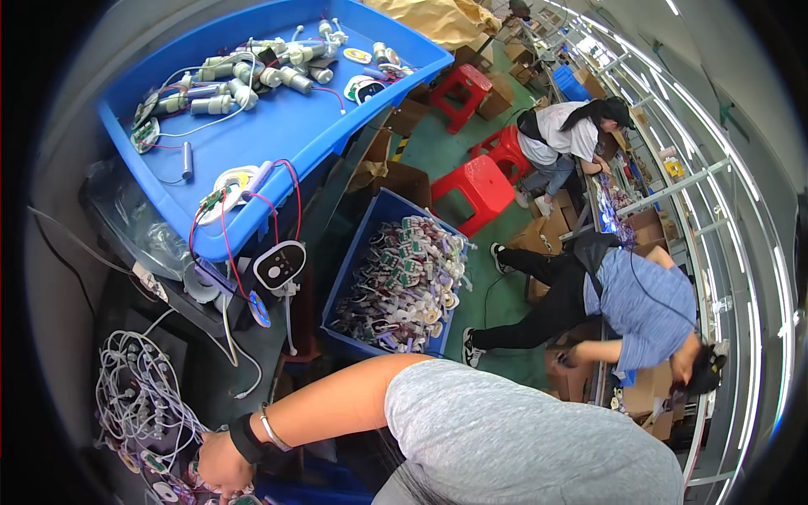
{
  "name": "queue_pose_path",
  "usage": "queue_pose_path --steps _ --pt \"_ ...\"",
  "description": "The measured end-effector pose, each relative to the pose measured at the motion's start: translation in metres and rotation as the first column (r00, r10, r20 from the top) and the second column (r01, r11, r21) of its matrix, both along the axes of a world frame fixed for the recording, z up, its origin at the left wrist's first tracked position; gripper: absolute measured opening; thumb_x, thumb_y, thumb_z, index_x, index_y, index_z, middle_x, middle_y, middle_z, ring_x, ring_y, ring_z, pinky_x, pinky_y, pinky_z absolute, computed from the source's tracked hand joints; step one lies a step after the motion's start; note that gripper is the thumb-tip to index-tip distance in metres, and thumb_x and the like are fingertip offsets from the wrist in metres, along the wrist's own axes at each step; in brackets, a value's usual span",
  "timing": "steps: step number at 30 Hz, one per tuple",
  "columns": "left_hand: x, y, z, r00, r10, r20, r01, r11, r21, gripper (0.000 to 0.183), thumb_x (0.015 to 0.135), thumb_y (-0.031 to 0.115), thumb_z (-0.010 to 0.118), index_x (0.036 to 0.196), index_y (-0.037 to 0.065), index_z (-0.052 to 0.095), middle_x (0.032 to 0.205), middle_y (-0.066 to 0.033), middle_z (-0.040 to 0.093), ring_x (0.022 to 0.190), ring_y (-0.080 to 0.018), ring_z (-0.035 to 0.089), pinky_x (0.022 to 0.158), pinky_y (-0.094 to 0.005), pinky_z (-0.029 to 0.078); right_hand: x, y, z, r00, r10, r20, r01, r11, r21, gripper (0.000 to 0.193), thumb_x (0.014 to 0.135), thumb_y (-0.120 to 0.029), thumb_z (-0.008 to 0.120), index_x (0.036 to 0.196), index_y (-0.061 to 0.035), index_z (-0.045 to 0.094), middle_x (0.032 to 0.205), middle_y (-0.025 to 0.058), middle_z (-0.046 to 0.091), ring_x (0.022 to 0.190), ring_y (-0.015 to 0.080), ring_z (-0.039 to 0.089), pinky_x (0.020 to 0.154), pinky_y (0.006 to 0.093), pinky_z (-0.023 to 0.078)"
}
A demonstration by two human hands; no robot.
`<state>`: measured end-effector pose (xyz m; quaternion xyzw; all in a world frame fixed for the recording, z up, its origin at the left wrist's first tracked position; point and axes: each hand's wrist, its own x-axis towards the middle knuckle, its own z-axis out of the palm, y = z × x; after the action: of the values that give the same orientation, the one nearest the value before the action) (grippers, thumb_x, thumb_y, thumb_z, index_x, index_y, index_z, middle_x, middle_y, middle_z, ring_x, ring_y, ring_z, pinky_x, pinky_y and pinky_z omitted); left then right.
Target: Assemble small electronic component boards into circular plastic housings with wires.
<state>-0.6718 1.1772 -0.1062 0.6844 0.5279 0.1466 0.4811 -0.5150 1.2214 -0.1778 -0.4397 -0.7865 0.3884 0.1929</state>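
Observation:
My right arm, in a grey sleeve with a bracelet and a black wristband, reaches across to the lower left. At its end my right hand (223, 463) is closed, fingers bent down among small parts at the lower edge; what they grip is hidden. Round circuit boards and white discs (156, 463) with wires lie beside it. Just beyond is a tangled heap of white cables (143, 391) with plugs. A white-rimmed black control panel (279, 266) dangles on wires from the blue tray (290, 139), which holds motor-like cylinders (244, 80). My left hand is out of view.
A blue bin (362, 236) full of wired boards (404, 278) stands beyond my forearm. Red stools (475, 194) and cardboard boxes (404, 181) are on the green floor. Two people, one bending (644, 290) and one seated (560, 130), are at a long bench on the right.

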Motion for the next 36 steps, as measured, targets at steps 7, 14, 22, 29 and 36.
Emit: queue_pose_path --steps 7,14,22,29,36 --pt "-0.008 -0.001 -0.007 0.924 0.158 0.349 -0.083 0.972 -0.221 0.034 0.083 0.009 0.051 0.115 -0.003 0.046 0.11 -0.0148 0.051 0.094 -0.0222 0.051 0.082 -0.0317 0.042 -0.006 -0.015 0.014 0.981 -0.189 -0.036 0.19 0.981 0.031 0.017 0.061 -0.027 0.06 0.061 -0.0099 0.064 0.062 0.0048 0.059 0.067 0.0236 0.055 0.068 0.0356 0.033" --pt "-0.009 -0.006 -0.016 0.921 0.326 0.215 -0.279 0.935 -0.221 0.029 0.084 0.016 0.054 0.109 0.003 0.049 0.115 -0.022 0.044 0.098 -0.0338 0.044 0.084 -0.0423 0.036 -0.004 -0.022 0.019 0.943 -0.318 -0.1 0.328 0.938 0.112 0.02 0.06 -0.029 0.064 0.06 -0.0095 0.065 0.062 0.0072 0.06 0.067 0.0256 0.057 0.065 0.0375 0.035" --pt "-0.04 -0.004 -0.041 0.754 0.396 0.524 -0.29 0.916 -0.276 0.045 0.08 0.016 0.058 0.117 -0.003 0.041 0.093 -0.0084 0.052 0.074 -0.0132 0.051 0.06 -0.0228 0.043 -0.017 -0.012 0.035 0.976 -0.163 -0.141 0.181 0.976 0.121 0.024 0.063 -0.03 0.06 0.062 -0.006 0.059 0.065 0.0114 0.056 0.072 0.0283 0.055 0.061 0.0402 0.039" --pt "-0.026 -0.01 -0.037 0.851 0.295 0.434 -0.144 0.927 -0.346 0.028 0.082 0.006 0.052 0.109 -0.001 0.045 0.083 -0.006 0.055 0.067 -0.0101 0.055 0.06 -0.0238 0.046 0.007 -0.015 0.037 0.99 -0.042 -0.134 0.042 0.999 0.002 0.011 0.07 -0.015 0.063 0.068 -0.0075 0.056 0.066 0.0062 0.053 0.067 0.026 0.054 0.061 0.0371 0.04" --pt "-0.042 -0.026 -0.041 0.53 0.559 0.637 -0.101 0.788 -0.608 0.05 0.078 -0.004 0.055 0.122 0.0 0.031 0.112 -0.0113 0.045 0.097 -0.0185 0.054 0.085 -0.0304 0.046 -0.003 0.0 0.044 0.994 0.022 -0.106 -0.037 0.988 -0.147 0.004 0.074 -0.01 0.06 0.073 -0.0069 0.057 0.065 0.0028 0.048 0.065 0.0193 0.046 0.065 0.0309 0.033"
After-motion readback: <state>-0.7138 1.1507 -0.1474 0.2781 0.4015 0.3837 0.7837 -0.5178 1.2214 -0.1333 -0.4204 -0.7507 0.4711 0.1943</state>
